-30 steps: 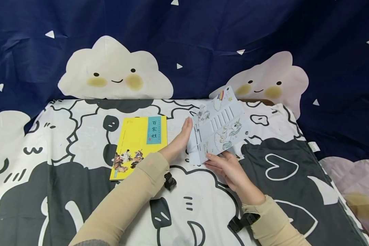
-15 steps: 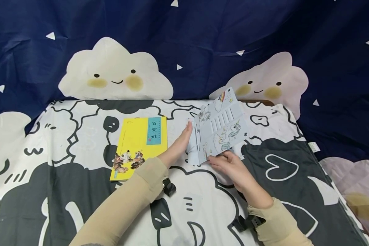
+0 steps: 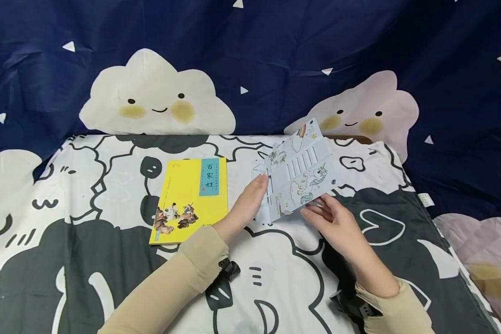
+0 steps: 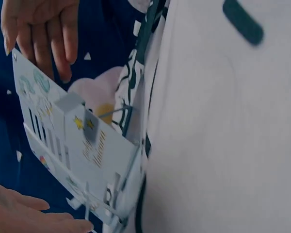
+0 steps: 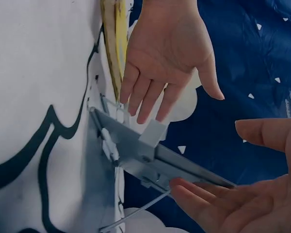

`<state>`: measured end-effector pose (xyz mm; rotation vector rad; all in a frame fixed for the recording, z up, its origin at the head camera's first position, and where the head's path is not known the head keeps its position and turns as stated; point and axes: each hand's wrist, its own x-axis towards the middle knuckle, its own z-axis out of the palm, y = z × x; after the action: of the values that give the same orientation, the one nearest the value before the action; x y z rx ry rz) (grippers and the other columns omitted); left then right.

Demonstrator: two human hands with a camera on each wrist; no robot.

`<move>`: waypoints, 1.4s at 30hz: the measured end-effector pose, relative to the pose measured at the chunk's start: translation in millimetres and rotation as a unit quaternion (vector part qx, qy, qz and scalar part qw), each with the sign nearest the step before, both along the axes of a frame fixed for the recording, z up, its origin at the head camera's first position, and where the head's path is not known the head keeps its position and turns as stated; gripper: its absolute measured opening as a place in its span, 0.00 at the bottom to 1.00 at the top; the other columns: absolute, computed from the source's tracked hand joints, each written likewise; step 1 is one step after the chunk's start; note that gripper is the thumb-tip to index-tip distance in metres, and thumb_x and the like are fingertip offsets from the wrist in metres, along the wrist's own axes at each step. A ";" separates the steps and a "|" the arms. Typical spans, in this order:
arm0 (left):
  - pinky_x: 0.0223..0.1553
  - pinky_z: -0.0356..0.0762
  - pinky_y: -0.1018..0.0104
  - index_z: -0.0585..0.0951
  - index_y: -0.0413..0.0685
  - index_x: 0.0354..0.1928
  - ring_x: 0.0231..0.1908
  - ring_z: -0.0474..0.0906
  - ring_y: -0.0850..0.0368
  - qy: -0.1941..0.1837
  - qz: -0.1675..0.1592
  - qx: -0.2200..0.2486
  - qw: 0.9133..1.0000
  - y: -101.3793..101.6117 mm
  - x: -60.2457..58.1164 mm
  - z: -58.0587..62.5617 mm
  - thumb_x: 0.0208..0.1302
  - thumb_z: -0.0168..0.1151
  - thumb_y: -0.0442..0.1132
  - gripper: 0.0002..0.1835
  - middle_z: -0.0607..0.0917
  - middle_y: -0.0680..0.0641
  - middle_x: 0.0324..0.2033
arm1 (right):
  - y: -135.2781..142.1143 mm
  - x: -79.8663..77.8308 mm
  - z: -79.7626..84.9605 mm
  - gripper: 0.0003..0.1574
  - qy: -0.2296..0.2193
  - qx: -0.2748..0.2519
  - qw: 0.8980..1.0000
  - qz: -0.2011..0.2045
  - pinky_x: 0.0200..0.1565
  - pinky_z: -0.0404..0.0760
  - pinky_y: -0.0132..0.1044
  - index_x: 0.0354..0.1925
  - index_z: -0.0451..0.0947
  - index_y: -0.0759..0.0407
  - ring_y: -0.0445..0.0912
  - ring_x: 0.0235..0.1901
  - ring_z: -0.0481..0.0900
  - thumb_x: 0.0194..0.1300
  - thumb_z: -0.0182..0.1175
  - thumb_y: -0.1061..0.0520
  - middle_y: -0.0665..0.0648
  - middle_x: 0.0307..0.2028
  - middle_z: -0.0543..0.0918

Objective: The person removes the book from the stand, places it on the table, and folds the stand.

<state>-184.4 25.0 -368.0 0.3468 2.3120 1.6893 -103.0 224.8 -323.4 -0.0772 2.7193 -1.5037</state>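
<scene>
A pale blue metal book stand point(image 3: 296, 171) printed with unicorns and a rainbow stands with its slotted plate leaning back, right of centre. Wire legs and a small block on the plate's edge show in the right wrist view. My left hand point(image 3: 246, 199) is at the stand's left side, fingers straight, near its lower ledge. At the lower right edge, my right hand point(image 3: 331, 222) has its fingertips right by the back of the plate, thumb held apart in the right wrist view. To the left, a yellow book point(image 3: 188, 195) with a blue title panel lies flat.
A black, white and grey cartoon cloth point(image 3: 275, 278) covers the table. Behind it hangs a navy curtain point(image 3: 267, 46) with smiling clouds. Black straps with small devices sit on both wrists over beige sleeves point(image 3: 171, 283).
My right hand has slid right and outward along the plate's lower edge. My left hand has shifted slightly right and down. The stand barely moved; the book stays put.
</scene>
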 end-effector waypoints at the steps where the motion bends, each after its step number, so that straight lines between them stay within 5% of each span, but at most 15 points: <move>1: 0.78 0.44 0.50 0.51 0.41 0.78 0.78 0.45 0.47 0.004 0.002 0.002 1.000 0.7 1.9 1.4 0.76 0.26 0.65 0.41 0.53 0.43 0.78 | 0.0 0.8 1.4 0.31 0.002 0.002 1.000 -0.002 0.50 0.72 0.15 0.66 0.67 0.64 0.55 0.63 0.76 0.71 0.60 0.52 0.65 0.62 0.78; 5: 0.77 0.46 0.48 0.51 0.44 0.78 0.78 0.46 0.46 0.023 0.000 0.014 1.000 3.1 9.1 6.5 0.76 0.31 0.65 0.41 0.53 0.43 0.78 | -0.8 3.9 7.9 0.41 0.004 -0.003 1.000 -0.012 0.55 0.73 0.19 0.73 0.57 0.65 0.58 0.67 0.71 0.70 0.61 0.52 0.67 0.68 0.70; 10: 0.77 0.48 0.49 0.49 0.48 0.79 0.78 0.45 0.49 0.057 -0.029 0.034 0.997 6.2 16.6 14.5 0.75 0.34 0.67 0.42 0.50 0.46 0.79 | -6.7 8.7 16.2 0.49 0.023 -0.018 0.999 -0.015 0.64 0.71 0.41 0.77 0.48 0.67 0.60 0.70 0.67 0.70 0.61 0.54 0.70 0.72 0.63; 23: 0.77 0.47 0.47 0.47 0.51 0.80 0.78 0.43 0.54 0.125 -0.056 0.031 0.990 9.3 21.1 25.9 0.71 0.41 0.70 0.45 0.47 0.51 0.79 | -37.1 10.9 14.1 0.52 0.112 0.039 0.993 0.027 0.67 0.70 0.49 0.78 0.45 0.63 0.60 0.70 0.66 0.68 0.64 0.57 0.68 0.74 0.59; 33: 0.74 0.60 0.54 0.48 0.55 0.79 0.75 0.55 0.52 0.137 -0.032 0.077 0.987 1.5 20.1 27.0 0.74 0.37 0.67 0.40 0.50 0.50 0.79 | -58.3 9.0 -0.1 0.55 0.141 0.105 0.979 0.099 0.65 0.72 0.56 0.79 0.43 0.56 0.60 0.70 0.66 0.66 0.65 0.55 0.64 0.75 0.59; 42: 0.73 0.60 0.56 0.48 0.53 0.79 0.77 0.48 0.57 0.135 -0.027 0.104 0.985 -3.3 19.2 24.4 0.78 0.40 0.58 0.35 0.51 0.50 0.78 | -64.8 9.5 -4.5 0.57 0.146 0.118 0.977 0.100 0.68 0.65 0.62 0.80 0.41 0.51 0.59 0.72 0.62 0.66 0.65 0.54 0.64 0.74 0.61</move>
<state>-165.2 21.7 -343.6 0.7149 2.2828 1.9679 -93.5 160.0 -327.9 -0.5899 2.9803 -1.1896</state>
